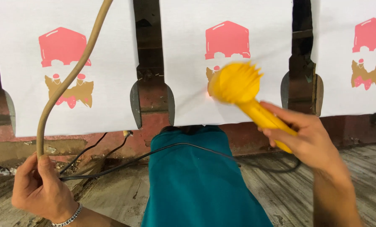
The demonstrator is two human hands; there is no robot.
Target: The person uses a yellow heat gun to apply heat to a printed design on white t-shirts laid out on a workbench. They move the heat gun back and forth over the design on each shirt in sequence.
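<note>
Head view: right hand (310, 138) fingers grip yellow heat gun (246, 96), nozzle up-left; left hand (38, 187) fingers clasp tan hose (66, 82).

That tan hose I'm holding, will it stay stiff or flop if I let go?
Probably semi-stiff: the hose rises from the left hand in one smooth arc without kinking. Likely springy, so it may swing toward the white sheet.
</note>
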